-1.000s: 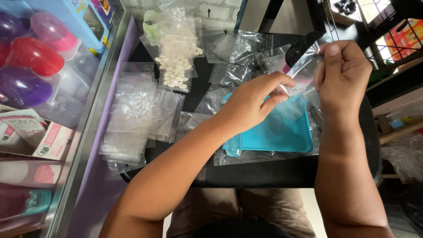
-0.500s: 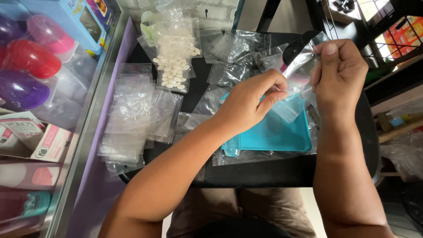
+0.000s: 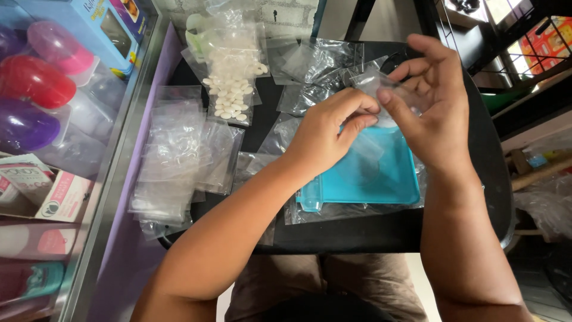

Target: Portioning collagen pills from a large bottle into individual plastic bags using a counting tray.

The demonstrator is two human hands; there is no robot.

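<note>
Small clear plastic bag (image 3: 390, 95) sits pinched between both hands just above the teal tray (image 3: 381, 173), which lies on the round black table (image 3: 476, 179). Left hand (image 3: 325, 134) curls its fingers inward, thumb and forefinger pressed together on the bag's lower edge. Right hand (image 3: 432, 104) is half open: thumb and forefinger grip the bag's side while the other fingers fan upward, apart. Left of the tray lies a stack of empty clear bags (image 3: 179, 155). Beyond that stack, farther from the tray, white tablets (image 3: 229, 95) rest on another clear bag. More crumpled clear bags (image 3: 316, 71) lie just behind the tray.
</note>
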